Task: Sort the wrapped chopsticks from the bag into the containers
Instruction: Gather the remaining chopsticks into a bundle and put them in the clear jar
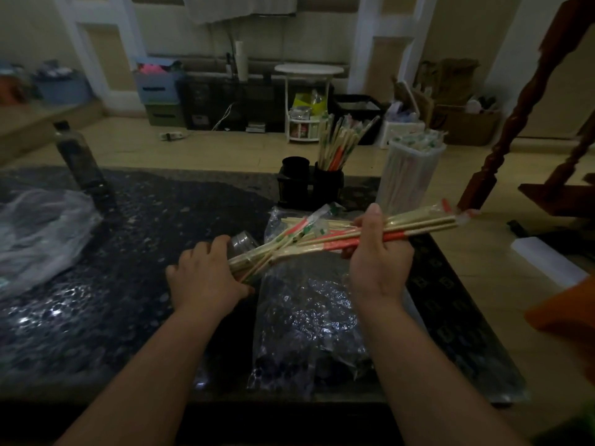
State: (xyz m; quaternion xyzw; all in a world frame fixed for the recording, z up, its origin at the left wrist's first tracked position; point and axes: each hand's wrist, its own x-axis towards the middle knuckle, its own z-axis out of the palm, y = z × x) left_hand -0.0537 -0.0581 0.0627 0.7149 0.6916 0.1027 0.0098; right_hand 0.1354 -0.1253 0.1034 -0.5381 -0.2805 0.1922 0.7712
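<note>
Bundle of wrapped chopsticks (pixel 322 241), held above the clear bag (pixel 302 317) lying on the dark desk (pixel 128 252): left hand (pixel 206 272) grasps one end, right hand (pixel 378 259) grasps the middle. Behind, a black twin holder (pixel 326 188), its right cup holding chopsticks; beside it, a tall clear container (pixel 409 175) filled with wrapped pairs

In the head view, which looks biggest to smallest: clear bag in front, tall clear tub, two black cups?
1. The clear bag, though nearest the camera.
2. The tall clear tub.
3. The empty black cup and filled black cup look alike.
</note>
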